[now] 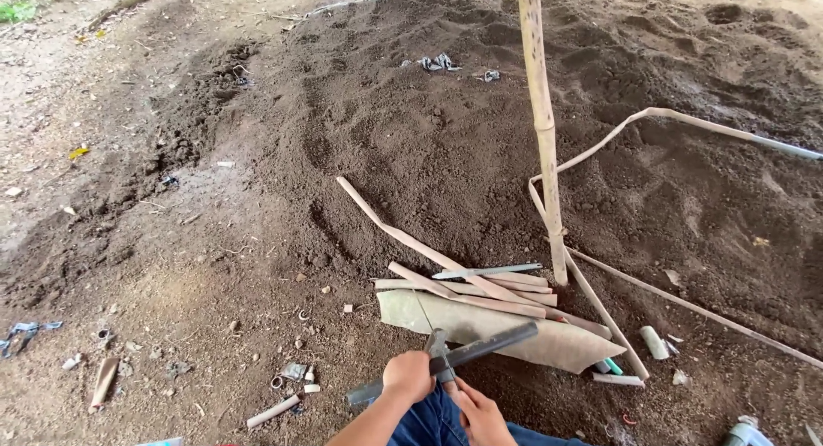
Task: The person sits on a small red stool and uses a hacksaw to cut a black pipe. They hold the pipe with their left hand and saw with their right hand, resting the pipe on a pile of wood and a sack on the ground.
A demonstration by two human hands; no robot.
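Closed around a dark grey pipe (446, 360) is the left hand (408, 376), the fingers wrapped over the pipe's lower half so that it is clamped just above the knee of the blue trousers (429, 422); the right hand (480, 416) is drawn together about the handle of a small metal tool (437, 343), whose head is laid against the top of the pipe beside the left knuckles, though whether it is a saw or pliers cannot be told. The pipe is held slantwise, its upper end reaching over a pale sheet of bark or board (514, 336) that lies on the ground in front. Taken from largest to smallest, the surroundings are a broad mound of dark loose soil (446, 146), an upright bamboo pole (542, 129) planted in it, a long bent cane (686, 120) running off to the right, a heap of split bamboo strips (467, 283) just beyond the sheet, and small litter and offcuts (276, 409) scattered on the bare earth to the left. Several risks may be judged from this: because the tool is worked so near the left fingers, a slip off the round, smooth pipe could carry it onto them; the pipe, held by one hand only and unsupported at its far end, could roll or twist; and the strips could be disturbed if the pipe swings.
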